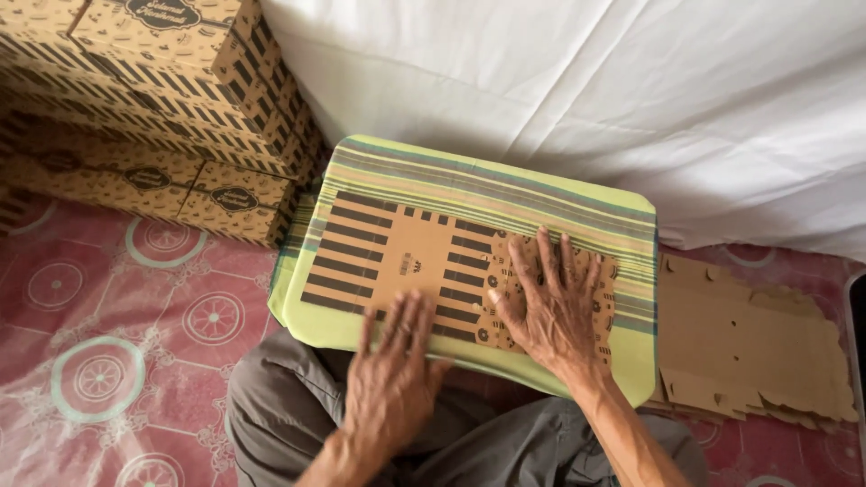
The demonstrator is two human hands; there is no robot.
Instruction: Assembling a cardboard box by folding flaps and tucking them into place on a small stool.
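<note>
Both hands press flat on a printed cardboard box blank (424,271) lying on a striped green cushion (505,185) across the lap. The left hand (392,379), at six o'clock, has fingers straight and together on the near edge; the right hand (550,302), at four o'clock, spreads its fingers wide open, gripping nothing.

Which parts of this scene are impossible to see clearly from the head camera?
- Flat printed brown cardboard sheet: its right part is covered by the right hand.
- Left hand: palm hidden, only the back shows.
- Stack of plain brown cardboard blanks: count unclear.
- Stacked printed boxes: cut by the left edge.
</note>
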